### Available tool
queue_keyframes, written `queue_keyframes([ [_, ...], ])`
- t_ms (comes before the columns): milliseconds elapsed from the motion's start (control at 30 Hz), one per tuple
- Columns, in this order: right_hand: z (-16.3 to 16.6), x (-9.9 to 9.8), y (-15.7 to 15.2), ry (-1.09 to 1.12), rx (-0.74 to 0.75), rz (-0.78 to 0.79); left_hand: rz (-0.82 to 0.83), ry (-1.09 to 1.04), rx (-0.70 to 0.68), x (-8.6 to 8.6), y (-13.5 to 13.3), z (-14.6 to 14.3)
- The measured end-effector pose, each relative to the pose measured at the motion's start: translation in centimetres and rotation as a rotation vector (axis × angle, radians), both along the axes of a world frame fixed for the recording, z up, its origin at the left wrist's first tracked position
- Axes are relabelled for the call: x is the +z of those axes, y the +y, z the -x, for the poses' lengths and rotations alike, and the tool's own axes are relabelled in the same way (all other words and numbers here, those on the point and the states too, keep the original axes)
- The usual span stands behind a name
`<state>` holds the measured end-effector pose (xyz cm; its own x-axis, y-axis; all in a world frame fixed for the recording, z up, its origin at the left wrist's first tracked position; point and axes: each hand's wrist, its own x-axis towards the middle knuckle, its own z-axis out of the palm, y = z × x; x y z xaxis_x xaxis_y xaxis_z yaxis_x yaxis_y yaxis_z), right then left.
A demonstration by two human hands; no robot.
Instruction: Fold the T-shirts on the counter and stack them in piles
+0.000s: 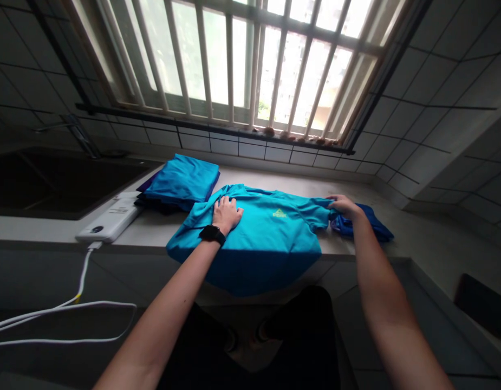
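A dark sink (39, 189), then a white device (112, 216) and a folded stack (185, 179) crowding the turquoise shirt (270, 233), which lies on the counter (150, 234), hem overhanging. The left hand (227, 214) rests open on it; the right hand (343, 206) pinches its sleeve, a blue bundle (374, 225) close by. Far right, a dark slab (479, 305).

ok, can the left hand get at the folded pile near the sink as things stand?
Probably yes: the left hand rests on the teal shirt, close beside the folded pile. Only low shirt fabric seems to lie between, so nothing looks to block it.
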<state>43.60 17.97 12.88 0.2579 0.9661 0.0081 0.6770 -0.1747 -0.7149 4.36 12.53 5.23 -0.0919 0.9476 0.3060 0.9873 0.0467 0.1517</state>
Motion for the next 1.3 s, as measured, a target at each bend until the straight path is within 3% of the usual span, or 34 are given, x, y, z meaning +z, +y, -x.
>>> queue_keyframes([
  [133, 0.1, 0.9, 0.8, -0.35, -0.046, -0.049, -0.004, 0.005, -0.007, -0.1, 0.0, 0.0],
  [233, 0.3, 1.6, 1.1, -0.416, 0.073, 0.028, -0.002, 0.025, -0.011, -0.2, 0.1, 0.0],
  [400, 3.0, 1.8, 0.6, -0.71, -0.123, -0.088, 0.006, 0.029, -0.003, -0.3, 0.3, 0.1],
  [500, 7.7, 0.6, 0.0, -0.688, 0.225, -0.042, 0.019, 0.031, -0.001, -0.2, 0.4, 0.2],
  [600, 13.6, -1.9, -0.7, -0.648, 0.543, 0.038, 0.044, 0.037, 0.005, 0.1, 0.2, 0.2],
  [667, 16.9, -3.7, -1.2, -0.638, 0.605, 0.087, 0.066, 0.053, 0.013, 0.4, -0.2, 0.1],
  [767, 19.6, -5.5, -1.8, -0.656, 0.564, 0.097, 0.085, 0.088, 0.006, 0.8, -1.1, -0.3],
  [900, 19.4, -5.7, -2.5, -0.698, 0.533, -0.007, 0.134, 0.116, -0.075, 1.2, -3.5, 0.1],
  [1000, 18.1, -5.5, -3.3, -0.71, 0.571, -0.027, 0.167, 0.08, -0.146, 1.7, -6.7, 1.8],
  [1167, 16.9, -6.7, -4.7, -0.652, 0.559, 0.042, 0.078, 0.011, 0.123, 2.3, -11.5, 5.8],
  [1300, 17.1, -7.2, -4.9, -0.627, 0.533, 0.095, 0.066, -0.12, 0.173, 2.9, -11.8, 8.2],
])
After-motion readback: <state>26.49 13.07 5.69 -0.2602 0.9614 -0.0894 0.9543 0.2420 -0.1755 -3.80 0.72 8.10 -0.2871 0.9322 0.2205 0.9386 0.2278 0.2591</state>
